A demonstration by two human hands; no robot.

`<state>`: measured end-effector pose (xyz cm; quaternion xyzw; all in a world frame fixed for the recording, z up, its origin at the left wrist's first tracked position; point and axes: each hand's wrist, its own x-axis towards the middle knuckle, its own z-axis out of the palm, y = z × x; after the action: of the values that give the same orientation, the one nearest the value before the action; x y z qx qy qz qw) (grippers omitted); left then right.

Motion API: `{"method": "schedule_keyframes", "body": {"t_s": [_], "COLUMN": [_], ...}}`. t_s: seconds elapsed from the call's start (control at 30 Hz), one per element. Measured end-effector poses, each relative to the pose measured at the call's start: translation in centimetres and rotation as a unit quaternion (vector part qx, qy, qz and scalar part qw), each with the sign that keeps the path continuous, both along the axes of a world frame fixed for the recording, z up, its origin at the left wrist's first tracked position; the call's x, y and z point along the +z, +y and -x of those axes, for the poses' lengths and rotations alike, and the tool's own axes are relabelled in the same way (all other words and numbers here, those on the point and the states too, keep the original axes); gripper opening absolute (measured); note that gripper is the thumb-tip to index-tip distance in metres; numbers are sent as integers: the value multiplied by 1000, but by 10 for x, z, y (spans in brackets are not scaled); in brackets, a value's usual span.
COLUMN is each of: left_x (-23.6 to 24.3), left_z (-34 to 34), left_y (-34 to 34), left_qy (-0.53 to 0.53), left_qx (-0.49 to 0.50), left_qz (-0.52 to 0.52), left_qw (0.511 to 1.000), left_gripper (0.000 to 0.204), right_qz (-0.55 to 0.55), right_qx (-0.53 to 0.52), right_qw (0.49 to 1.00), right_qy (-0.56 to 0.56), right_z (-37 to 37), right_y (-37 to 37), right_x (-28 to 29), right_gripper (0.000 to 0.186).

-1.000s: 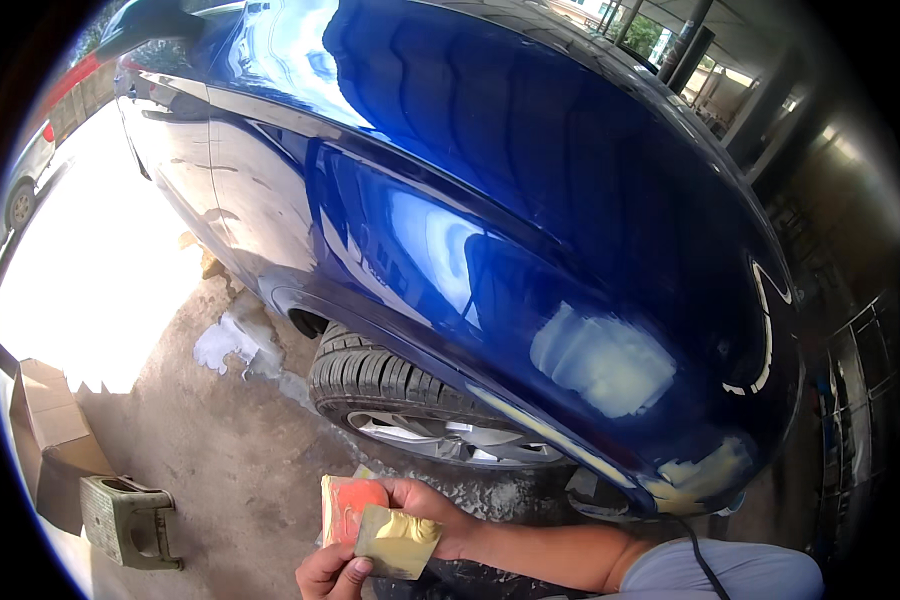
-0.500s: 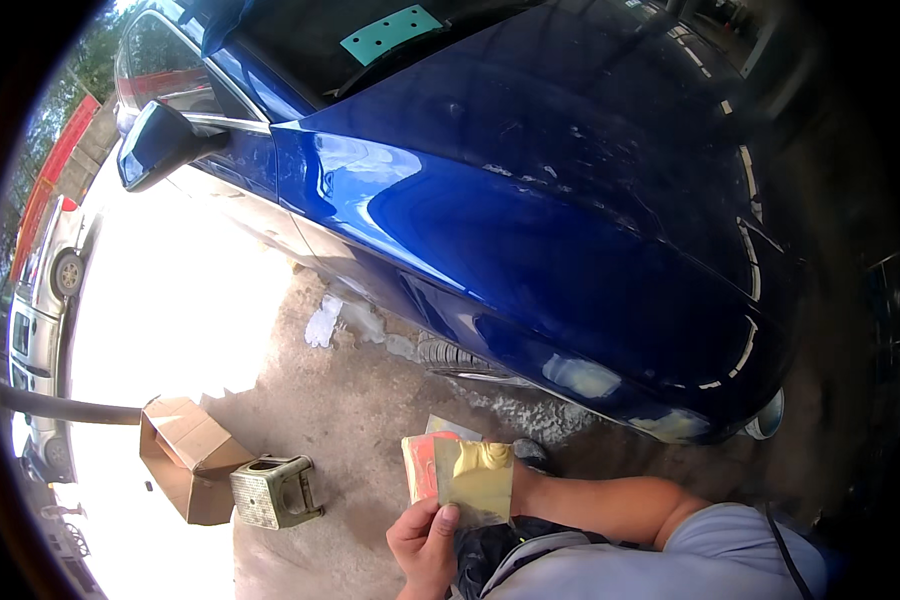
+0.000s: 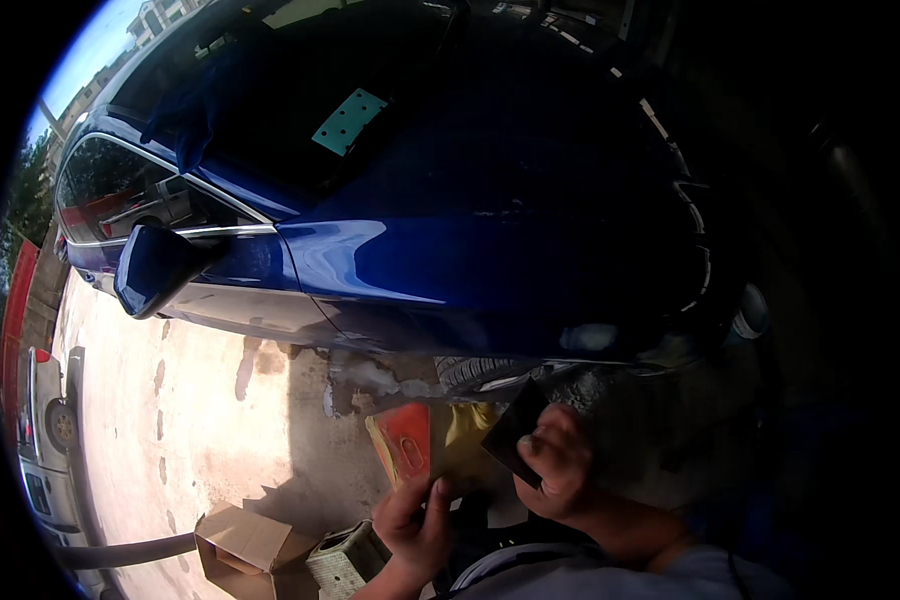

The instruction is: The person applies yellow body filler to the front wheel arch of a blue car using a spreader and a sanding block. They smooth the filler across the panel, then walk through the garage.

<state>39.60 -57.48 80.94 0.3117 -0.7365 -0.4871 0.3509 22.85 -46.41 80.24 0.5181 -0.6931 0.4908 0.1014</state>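
My right hand (image 3: pixel 560 468) pinches a dark square sheet (image 3: pixel 513 430) by its lower corner, in front of the blue car (image 3: pixel 490 250). Beside it, my left hand (image 3: pixel 416 522) holds the lower edge of an orange-red sheet (image 3: pixel 402 443). A yellowish sheet (image 3: pixel 465 438) stands just behind that one, between the two hands. All three sheets are held low, near the front tyre (image 3: pixel 475 372). Shadow hides how the yellowish sheet is gripped.
The car's side mirror (image 3: pixel 155 268) sticks out at the left. A teal perforated sheet (image 3: pixel 348 121) lies on the windscreen. On the concrete by my knees are an open cardboard box (image 3: pixel 238 545) and a small crate (image 3: pixel 342 562). A white vehicle (image 3: pixel 45 440) is parked far left.
My view has swung up toward the windscreen and mirror. The right hand has drawn the dark sheet away from the orange and yellow ones, which stay with the left hand.
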Motion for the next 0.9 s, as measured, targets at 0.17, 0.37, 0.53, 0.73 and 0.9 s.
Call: {"method": "schedule_keyframes", "body": {"t_s": [0.17, 0.37, 0.53, 0.73, 0.9], "left_x": [-2, -23, -33, -71, -102], "left_z": [11, 51, 91, 162, 344], "left_y": [-6, 11, 38, 38, 6], "left_qy": [-18, -10, -80, 20, 215], "left_qx": [-107, -189, -310, -250, -270], "left_qz": [23, -28, 31, -32, -9], "left_qw": [994, 981, 947, 967, 938], "left_gripper": [7, 11, 12, 16, 23], "right_qz": [-63, -46, -38, 39, 274], "right_qx": [-56, -153, -197, -198, -146], "right_qw": [996, 985, 977, 826, 561], "right_qy": [-38, -67, -70, -525, -767], "right_z": [-11, 2, 22, 31, 74], "right_y": [33, 94, 127, 166, 177], "right_x": [-13, -34, -57, -167, -214], "right_gripper": [37, 39, 43, 20, 28]}}
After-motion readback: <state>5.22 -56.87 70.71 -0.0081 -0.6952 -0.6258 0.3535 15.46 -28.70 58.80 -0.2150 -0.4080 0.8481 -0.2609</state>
